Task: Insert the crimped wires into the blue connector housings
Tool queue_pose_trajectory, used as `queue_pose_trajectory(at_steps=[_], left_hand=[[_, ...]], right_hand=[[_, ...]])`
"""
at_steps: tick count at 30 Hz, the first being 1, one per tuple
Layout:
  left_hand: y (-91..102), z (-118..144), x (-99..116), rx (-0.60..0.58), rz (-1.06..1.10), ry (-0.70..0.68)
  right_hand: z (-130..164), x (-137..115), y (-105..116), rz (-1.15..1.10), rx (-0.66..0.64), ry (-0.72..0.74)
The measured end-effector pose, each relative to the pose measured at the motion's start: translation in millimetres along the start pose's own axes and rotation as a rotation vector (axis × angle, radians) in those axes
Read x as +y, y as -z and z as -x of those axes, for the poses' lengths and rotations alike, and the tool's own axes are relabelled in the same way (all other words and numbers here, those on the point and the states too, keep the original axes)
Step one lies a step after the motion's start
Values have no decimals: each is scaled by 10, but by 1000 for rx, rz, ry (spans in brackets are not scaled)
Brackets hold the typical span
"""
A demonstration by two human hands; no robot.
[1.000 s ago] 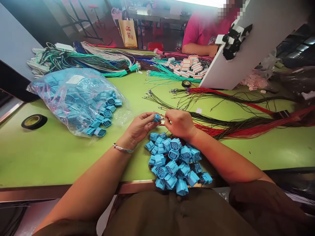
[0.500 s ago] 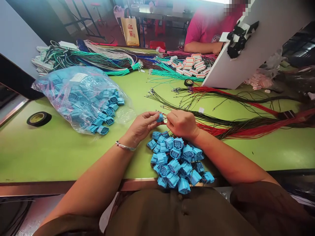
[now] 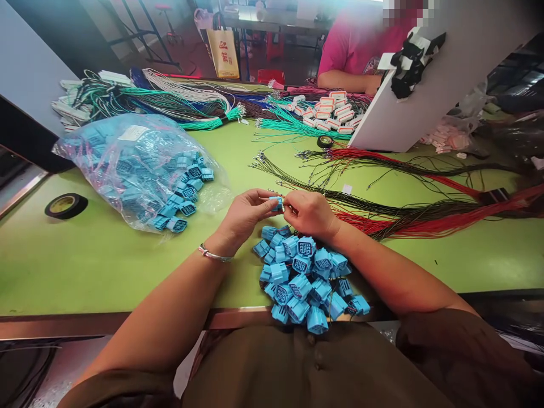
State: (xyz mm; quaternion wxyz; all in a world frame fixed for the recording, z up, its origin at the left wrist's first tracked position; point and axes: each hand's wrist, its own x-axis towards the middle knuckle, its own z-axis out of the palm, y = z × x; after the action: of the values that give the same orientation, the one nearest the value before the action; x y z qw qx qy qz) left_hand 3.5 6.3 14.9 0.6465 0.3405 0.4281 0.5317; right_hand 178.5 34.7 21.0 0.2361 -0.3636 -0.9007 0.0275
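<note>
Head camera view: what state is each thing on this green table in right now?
Left hand: pinching a blue connector.
Right hand: closed at that connector; what it grips is too small to tell.
Connector pile: loose heap at the table edge.
Plastic bag: lying open, connectors spilling out.
Tape roll: lying flat.
Red and black wires: spread out, unbundled.

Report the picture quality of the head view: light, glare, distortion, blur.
Head view: bright daylight blows out the top edge; soft glare on the green table; wide-angle bending curves the table edge; the co-worker's face is pixelated; the clear bag glints; left hand, right hand and blue connector are sharp.
</note>
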Motion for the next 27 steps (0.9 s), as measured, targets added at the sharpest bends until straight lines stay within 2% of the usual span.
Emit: queue_pose_trajectory(at_steps=[4,6,7,8,10,11,12,13,14,17,18,19,20,22,27], left_hand=[[29,1,4,4,-28,-117],[-13,72,55,-114,-53,-175],[-51,128,102,-252,-88,-194],[-95,193,161,-443,-140,-207],[-163,315,301,-920,-275,-227],[-166,355,371,-1093,-336,-247],[-137,370,433,-1145,-392,-281],[-69,355,486,-1054,-458,-332],[36,310,525,-829,-543,-394],[509,43,571,207,-956,-548],[678,-61,566,441,-1119,-548],[830,-159,553,593,-1263,-511],[955,-244,532,642,-1377,-462],[1105,-361,479,653,-1511,-399],[1103,-408,417,683,-1515,-385]], right_hand=[[-53,118,195,-335,-16,-111],[-119,222,307,-555,-54,-231],[-161,273,347,-637,-62,-289],[-203,313,369,-689,-77,-336],[-272,344,349,-692,-169,-360],[-293,330,310,-644,-241,-339],[-302,299,258,-562,-317,-301],[-301,256,199,-452,-385,-259],[-291,207,140,-324,-436,-216],[-239,79,2,27,-491,-98],[-224,52,-24,95,-503,-65],[-211,33,-40,135,-513,-38],[-202,19,-49,158,-523,-19],[-193,2,-49,187,-542,1],[-195,22,-40,143,-501,-20]])
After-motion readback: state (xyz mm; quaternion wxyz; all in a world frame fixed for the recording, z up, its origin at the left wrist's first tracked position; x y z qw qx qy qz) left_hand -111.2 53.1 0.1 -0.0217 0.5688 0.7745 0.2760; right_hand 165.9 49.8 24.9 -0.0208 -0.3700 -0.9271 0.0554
